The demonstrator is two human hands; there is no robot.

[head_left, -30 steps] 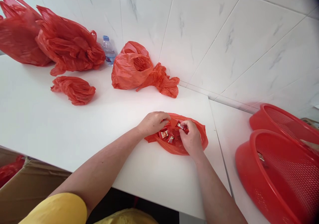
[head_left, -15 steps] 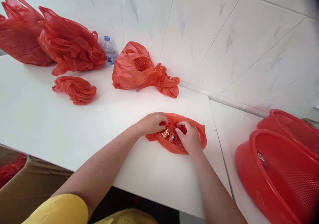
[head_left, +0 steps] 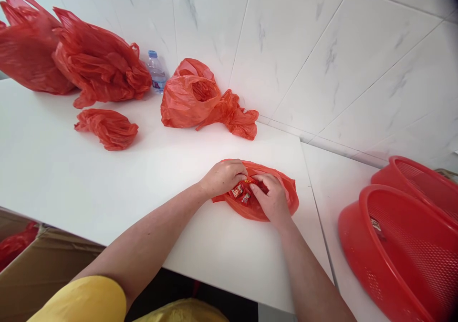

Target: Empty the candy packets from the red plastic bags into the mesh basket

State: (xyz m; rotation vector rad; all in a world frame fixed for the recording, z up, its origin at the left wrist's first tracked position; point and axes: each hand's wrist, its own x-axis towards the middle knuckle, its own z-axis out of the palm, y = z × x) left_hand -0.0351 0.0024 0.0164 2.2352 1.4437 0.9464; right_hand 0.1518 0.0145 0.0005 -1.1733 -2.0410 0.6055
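Note:
An open red plastic bag (head_left: 263,213) lies on the white table, with several small red wrapped packets (head_left: 245,198) inside it. Over the bag's left side, my left hand (head_left: 226,175) is closed, its thumb and fingertips pinching one small red packet (head_left: 247,181) with a yellow mark. Facing it, my right hand (head_left: 271,195) reaches into the bag, thumb and index finger closed on the same packet's other end. The remaining fingers of my right hand are partly hidden.
Full red bags (head_left: 103,64) and a water bottle (head_left: 156,72) stand by the tiled wall. A slumped red bag (head_left: 189,100) and a crumpled one (head_left: 109,129) lie nearer. Red plastic baskets (head_left: 352,231) sit at right; a cardboard box (head_left: 46,260) is lower left.
My left hand has moved right, toward my right hand, and its fingertips now pinch a small red packet between the two hands. My right hand has barely moved.

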